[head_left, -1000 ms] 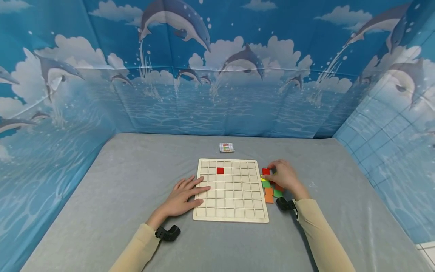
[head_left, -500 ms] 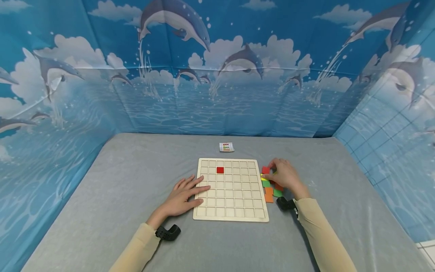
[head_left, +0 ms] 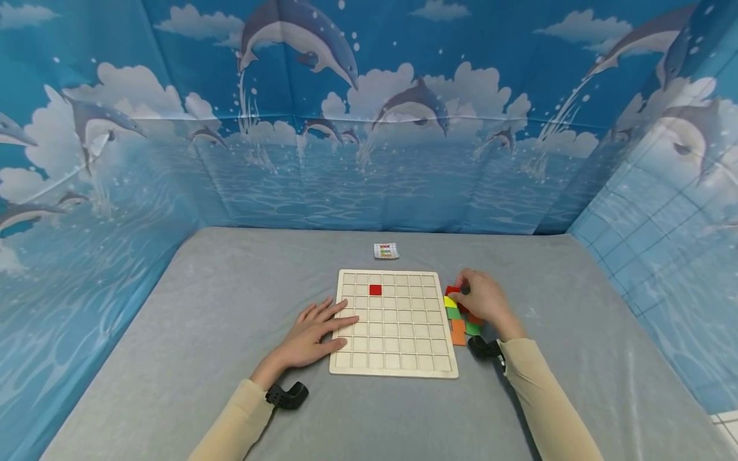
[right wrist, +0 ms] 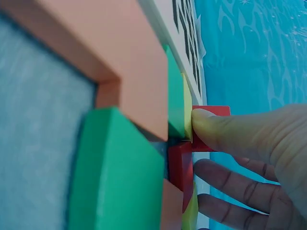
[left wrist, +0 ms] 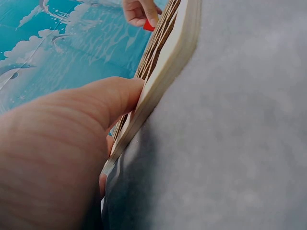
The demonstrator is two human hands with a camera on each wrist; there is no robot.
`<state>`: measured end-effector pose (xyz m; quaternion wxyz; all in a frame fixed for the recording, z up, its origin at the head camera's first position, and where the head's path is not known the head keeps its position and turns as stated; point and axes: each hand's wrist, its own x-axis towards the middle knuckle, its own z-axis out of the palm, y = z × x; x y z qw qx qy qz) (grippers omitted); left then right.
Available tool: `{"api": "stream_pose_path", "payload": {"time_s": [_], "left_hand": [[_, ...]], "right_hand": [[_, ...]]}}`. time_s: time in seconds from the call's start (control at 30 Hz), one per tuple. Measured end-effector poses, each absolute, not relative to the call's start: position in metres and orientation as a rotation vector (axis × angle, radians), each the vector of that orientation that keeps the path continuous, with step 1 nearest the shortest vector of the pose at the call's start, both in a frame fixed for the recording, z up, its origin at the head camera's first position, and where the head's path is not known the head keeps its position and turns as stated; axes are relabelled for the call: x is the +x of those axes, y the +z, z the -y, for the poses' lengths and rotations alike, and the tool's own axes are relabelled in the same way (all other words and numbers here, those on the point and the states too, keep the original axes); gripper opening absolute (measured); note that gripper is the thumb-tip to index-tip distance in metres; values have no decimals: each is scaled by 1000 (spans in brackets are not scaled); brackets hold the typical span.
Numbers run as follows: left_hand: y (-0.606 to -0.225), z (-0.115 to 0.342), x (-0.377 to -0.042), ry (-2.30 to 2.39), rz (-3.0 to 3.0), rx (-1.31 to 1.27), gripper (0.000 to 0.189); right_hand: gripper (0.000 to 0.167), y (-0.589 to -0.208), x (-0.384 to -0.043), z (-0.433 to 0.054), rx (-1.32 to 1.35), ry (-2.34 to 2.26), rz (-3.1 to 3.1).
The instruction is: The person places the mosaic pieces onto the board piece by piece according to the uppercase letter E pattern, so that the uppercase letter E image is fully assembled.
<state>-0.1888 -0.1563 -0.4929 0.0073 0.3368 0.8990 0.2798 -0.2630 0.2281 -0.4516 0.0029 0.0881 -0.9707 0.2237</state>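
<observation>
My left hand (head_left: 308,336) lies with spread fingers over the left edge of a pale wooden grid board (head_left: 392,369). Its thumb rests on the rim in the left wrist view. One red square tile (head_left: 375,290) sits in a cell in the board's second row from the top. Beyond the board's right edge, my right hand (head_left: 485,296) pinches another red tile (right wrist: 218,111) between thumb and fingers, raised on edge in the right wrist view. Right by it are a yellow tile (head_left: 450,301), a green tile (head_left: 453,313) and an orange tile (head_left: 458,331).
A second green tile (head_left: 473,328) lies near the right wrist, with more tiles partly hidden under the right hand. A small card (head_left: 385,251) with a coloured grid pattern lies behind the board. A dolphin-print curtain (head_left: 369,160) surrounds the grey table (head_left: 259,269).
The red tile at my right fingers has changed tilt slightly, looking brighter half a second ago and darker now. My left hand has stayed in place on the board.
</observation>
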Motion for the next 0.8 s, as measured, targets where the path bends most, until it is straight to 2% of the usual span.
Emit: {"api": "stream_pose_path", "payload": {"time_s": [0.53, 0.8], "left_hand": [[-489, 154, -189, 875, -2821, 1077, 47], [-490, 155, -187, 890, -2835, 1080, 47]], "right_hand": [[18, -450, -256, -217, 313, 928, 2875], [8, -449, -255, -184, 538, 1123, 2777]]}}
